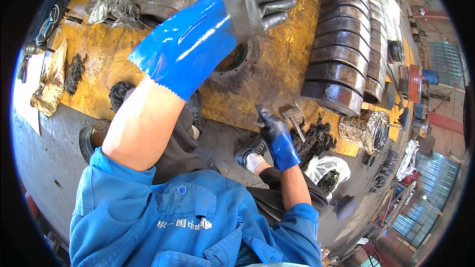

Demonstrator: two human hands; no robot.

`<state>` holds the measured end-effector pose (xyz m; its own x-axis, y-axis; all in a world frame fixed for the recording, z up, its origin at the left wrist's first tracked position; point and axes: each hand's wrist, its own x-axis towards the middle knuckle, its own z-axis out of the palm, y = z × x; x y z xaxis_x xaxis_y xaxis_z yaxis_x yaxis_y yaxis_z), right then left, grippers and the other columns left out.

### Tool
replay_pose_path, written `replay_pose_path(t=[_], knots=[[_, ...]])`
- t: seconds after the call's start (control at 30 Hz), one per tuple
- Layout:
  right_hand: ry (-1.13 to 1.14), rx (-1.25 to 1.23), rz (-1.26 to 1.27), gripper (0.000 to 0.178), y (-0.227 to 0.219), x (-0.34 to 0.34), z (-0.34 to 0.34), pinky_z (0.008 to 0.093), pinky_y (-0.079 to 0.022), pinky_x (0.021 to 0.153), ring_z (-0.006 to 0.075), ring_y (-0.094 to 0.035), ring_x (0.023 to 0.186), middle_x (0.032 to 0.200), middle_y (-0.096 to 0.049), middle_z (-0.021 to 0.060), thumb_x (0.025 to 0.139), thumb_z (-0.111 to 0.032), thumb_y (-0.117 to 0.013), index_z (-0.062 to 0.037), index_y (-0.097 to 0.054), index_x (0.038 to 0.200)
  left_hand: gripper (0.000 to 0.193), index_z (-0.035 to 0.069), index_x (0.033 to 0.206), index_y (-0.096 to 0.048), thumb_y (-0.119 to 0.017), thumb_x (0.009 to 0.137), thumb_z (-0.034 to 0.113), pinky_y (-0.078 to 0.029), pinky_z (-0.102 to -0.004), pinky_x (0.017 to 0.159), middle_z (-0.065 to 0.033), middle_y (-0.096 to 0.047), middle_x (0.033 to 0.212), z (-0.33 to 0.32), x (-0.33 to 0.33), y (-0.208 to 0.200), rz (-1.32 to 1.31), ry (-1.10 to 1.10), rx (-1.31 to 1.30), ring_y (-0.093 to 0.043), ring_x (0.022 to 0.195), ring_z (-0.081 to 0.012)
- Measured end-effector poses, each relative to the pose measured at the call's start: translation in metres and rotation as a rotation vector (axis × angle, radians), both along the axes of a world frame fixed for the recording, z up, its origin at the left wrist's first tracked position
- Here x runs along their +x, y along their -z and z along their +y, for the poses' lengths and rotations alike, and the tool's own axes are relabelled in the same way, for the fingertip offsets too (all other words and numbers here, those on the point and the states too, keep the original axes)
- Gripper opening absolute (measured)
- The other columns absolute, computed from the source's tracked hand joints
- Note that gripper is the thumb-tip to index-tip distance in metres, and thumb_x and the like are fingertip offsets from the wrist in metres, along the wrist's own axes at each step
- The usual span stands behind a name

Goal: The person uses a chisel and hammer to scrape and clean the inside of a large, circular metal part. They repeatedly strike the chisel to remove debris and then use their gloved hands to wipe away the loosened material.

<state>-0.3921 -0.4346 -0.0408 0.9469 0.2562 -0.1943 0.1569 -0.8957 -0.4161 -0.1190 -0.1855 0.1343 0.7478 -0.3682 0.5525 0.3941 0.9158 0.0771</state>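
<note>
The metal tool (299,131) lies at the near edge of the yellow-brown worktop (302,39), just to the right of the right hand (272,126). Its straight shaft runs from near right to far left, roughly in the same direction as the right forearm (295,188). The right hand is clearly the nearer one; the left hand (264,7) is well apart from it, over the far part of the worktop. The left hand has its fingers stretched and a little separated, and I see nothing in it. The right hand looks partly curled, but whether it grips something, I cannot tell. The important relation, I judge, is this short sideways one.
</note>
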Motion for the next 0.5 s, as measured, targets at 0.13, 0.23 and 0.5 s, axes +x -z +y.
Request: replay_pose_path(t=[0.13,0.23,0.5], knots=[[-0.207,-0.419,0.293,0.047,-0.057,-0.003,0.053,0.0524,-0.054,0.08,0.0411,-0.069,0.097,0.106,-0.069,0.0257,0.096,-0.015,-0.051,-0.0173,-0.049,0.143,0.039,0.0,0.133,-0.054,-0.043,0.106,0.027,-0.06,-0.0526,0.085,-0.0188,-0.065,0.121,0.022,0.011,0.008,-0.076,0.098,-0.034,-0.066,0.109,-0.0349],[-0.149,-0.42,0.406,0.053,-0.068,0.003,0.07,0.0533,-0.053,0.081,0.0401,-0.069,0.1,0.111,-0.069,0.0233,0.096,-0.014,-0.049,-0.0142,-0.04,0.148,0.041,0.001,0.134,-0.054,-0.046,0.105,0.028,-0.061,-0.0518,0.086,-0.018,-0.065,0.122,0.014,0.008,0.005,-0.032,0.181,-0.003,-0.066,0.109,-0.0347],[0.005,-0.344,0.497,0.049,-0.105,0.022,0.106,0.048,-0.052,0.09,0.0413,-0.065,0.106,0.108,-0.069,0.0231,0.108,-0.039,-0.028,-0.007,-0.054,0.135,0.033,0.006,0.119,-0.061,-0.055,0.101,0.033,-0.055,-0.0407,0.089,-0.0085,-0.067,0.1,0.027,0.004,-0.014,0.285,0.141,0.302,-0.062,0.107,-0.0304]])
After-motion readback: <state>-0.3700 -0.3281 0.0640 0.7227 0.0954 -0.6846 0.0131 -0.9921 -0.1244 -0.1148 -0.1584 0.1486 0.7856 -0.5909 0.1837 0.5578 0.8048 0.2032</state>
